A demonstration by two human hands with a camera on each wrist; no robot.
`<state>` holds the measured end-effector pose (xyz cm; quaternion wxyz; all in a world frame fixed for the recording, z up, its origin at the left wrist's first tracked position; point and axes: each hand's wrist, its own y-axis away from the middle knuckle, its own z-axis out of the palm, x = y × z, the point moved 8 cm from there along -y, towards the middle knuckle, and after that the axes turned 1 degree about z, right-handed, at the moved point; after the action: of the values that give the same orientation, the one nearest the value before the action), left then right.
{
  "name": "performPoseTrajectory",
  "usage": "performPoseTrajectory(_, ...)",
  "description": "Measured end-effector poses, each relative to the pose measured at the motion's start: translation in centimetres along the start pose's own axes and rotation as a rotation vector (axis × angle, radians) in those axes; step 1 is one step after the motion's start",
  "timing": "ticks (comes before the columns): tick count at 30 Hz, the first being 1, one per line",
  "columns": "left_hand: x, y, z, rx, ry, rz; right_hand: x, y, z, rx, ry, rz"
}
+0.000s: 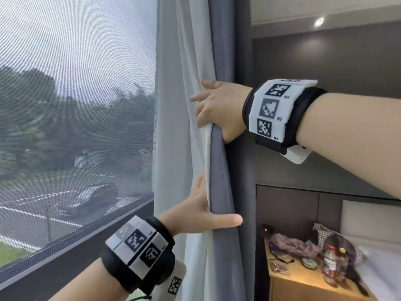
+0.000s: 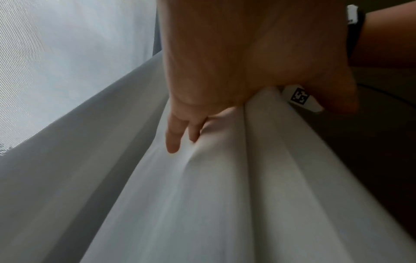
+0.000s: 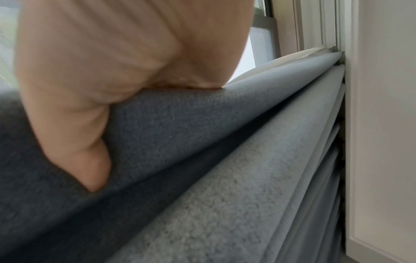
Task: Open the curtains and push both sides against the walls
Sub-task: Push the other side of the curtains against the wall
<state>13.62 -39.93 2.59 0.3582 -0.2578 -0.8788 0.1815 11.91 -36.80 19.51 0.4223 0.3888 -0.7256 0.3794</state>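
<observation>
Looking from the left: wide mesh-screened window (image 1: pixel 76 105) giving onto a blurred street and trees, uncovered over all of the visible pane. Next, bunched right-hand curtain of pale white lining and grey-blue woven cloth (image 1: pixel 217 170), gathered into vertical folds just beside the dark wall panel (image 1: pixel 325 72). Probably light and soft to handle, collapsing into pleats rather than resisting; likely best taken by the leading hem, where lining and face cloth meet, and pushed as a stack.

Left hand (image 1: pixel 201 211) low on the bundle, fingers straight and flat against the white lining, thumb stretched across the grey fold; left grip released, pressing rather than clasping. In the left wrist view, fingertips (image 2: pixel 173 142) denting the lining.

Right hand (image 1: pixel 219 109) higher, arm reaching in from the right, fingers hooked round the hem and thumb behind the grey cloth; right grip clenched on the curtain, confirmed in the right wrist view.

Far right: wooden bedside table (image 1: pixel 303 285) with a bottle (image 1: pixel 329 266) and clutter, beside a white bed.
</observation>
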Motion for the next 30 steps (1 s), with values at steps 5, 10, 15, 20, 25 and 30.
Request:
performPoseTrajectory(5,-3.5,1.7,-3.0,0.023,0.023,-0.190,1.0,0.8,1.1,-0.009,-0.046,0.036)
performPoseTrajectory(10,-8.8,2.5,-9.6,0.418,0.095,-0.337,1.7,1.8,1.9,0.007,-0.064,0.059)
performPoseTrajectory(15,-14.9,1.9,-9.8,0.443,0.349,-0.518,2.2,2.5,2.5,0.019,-0.081,0.079)
performPoseTrajectory(20,-15.4,0.2,-5.7,0.301,0.656,-0.441,2.4,1.6,3.3,-0.026,-0.085,0.107)
performPoseTrajectory(25,-10.1,-0.4,-1.6,0.084,0.455,-0.323,2.3,0.0,4.4,-0.066,-0.140,0.143)
performPoseTrajectory(30,-5.5,-0.6,1.1,0.003,0.268,-0.237,0.6,-1.4,2.9,0.081,-0.074,0.031)
